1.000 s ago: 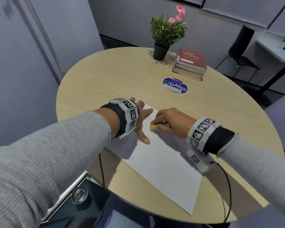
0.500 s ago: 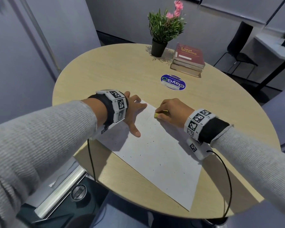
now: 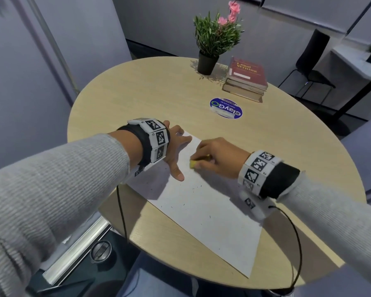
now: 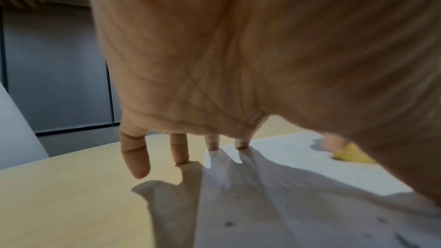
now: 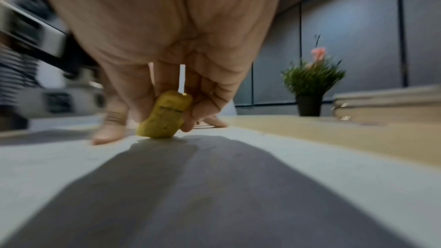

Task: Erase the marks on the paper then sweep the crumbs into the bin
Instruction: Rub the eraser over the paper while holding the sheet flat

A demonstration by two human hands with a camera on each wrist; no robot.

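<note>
**Eraser on the far end of the sheet**

Grey walls close the room behind a round wooden table [image 3: 137,99]. On the far side of the table stand a potted plant [image 3: 214,39] with pink flowers and, just beside it, a stack of books [image 3: 245,80] with a red one on top. Nearer to the person lies a blue oval sticker [image 3: 225,108]. A black chair [image 3: 311,61] stands beyond the table on the right.

A white sheet of paper [image 3: 204,211] lies on the near part of the table, turned at an angle, with one corner reaching over the table edge toward the person. Small dark crumbs [image 3: 194,188] are scattered over its middle part.

The left hand [image 3: 176,151] rests on the far left part of the paper with straight, spread fingers. In the left wrist view the fingertips [image 4: 241,143] of two fingers press on the sheet near its edge, one more touches the bare wood, and the little finger is lifted a little. This hand holds nothing.

The right hand [image 3: 217,157] is over the far end of the paper, close to the left thumb. Its fingers are curled and pinch a small yellow eraser [image 5: 164,115] between thumb and fingers. The eraser stands tilted, and its lower end touches the paper. The right wrist view is blurred, so I cannot tell if any marks are under it.

Both forearms wear grey knitted sleeves [image 3: 51,179] and wrist bands with black and white square markers [image 3: 159,139]. Below the table edge, on the left, a dark bin [image 3: 99,251] with a round fitting on its lid is partly in view.
</note>
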